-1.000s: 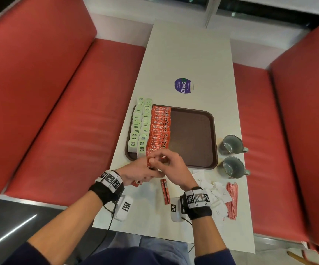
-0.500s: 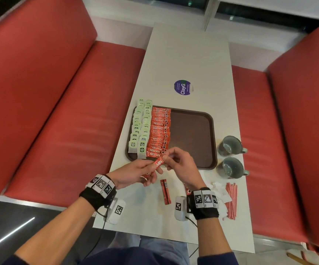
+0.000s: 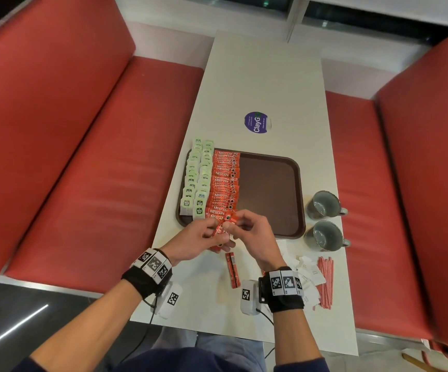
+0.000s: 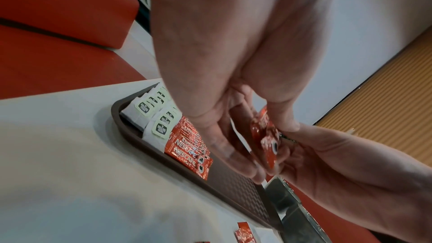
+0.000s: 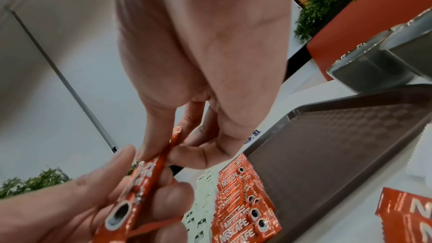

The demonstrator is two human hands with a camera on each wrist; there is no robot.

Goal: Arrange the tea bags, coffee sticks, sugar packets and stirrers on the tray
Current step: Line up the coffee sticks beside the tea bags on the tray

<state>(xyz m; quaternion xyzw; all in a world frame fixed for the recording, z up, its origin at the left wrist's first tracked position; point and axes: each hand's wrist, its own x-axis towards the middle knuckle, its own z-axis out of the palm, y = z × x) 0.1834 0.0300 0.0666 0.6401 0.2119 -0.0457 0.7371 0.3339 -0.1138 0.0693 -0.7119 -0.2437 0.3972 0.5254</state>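
Note:
A brown tray [image 3: 271,194] carries two columns of green-tagged tea bags [image 3: 197,178] along its left side, with a row of red coffee sticks [image 3: 225,183] beside them. At the tray's near left corner my left hand [image 3: 212,232] grips a small bunch of coffee sticks [image 5: 131,200]. My right hand [image 3: 232,224] pinches the top end of one stick [image 3: 229,220] from that bunch between thumb and forefinger [image 5: 187,151]. In the left wrist view that held stick [image 4: 264,141] hangs above the tray rim [image 4: 131,132].
Loose coffee sticks [image 3: 233,269] lie on the table between my wrists. White sugar packets [image 3: 308,275] and red stirrers [image 3: 324,280] lie at the near right. Two grey mugs [image 3: 323,204] stand right of the tray. Red benches flank the table.
Both hands have shifted forward to the tray's near left corner. The right hand now pinches one stick lifted from the left hand's bunch.

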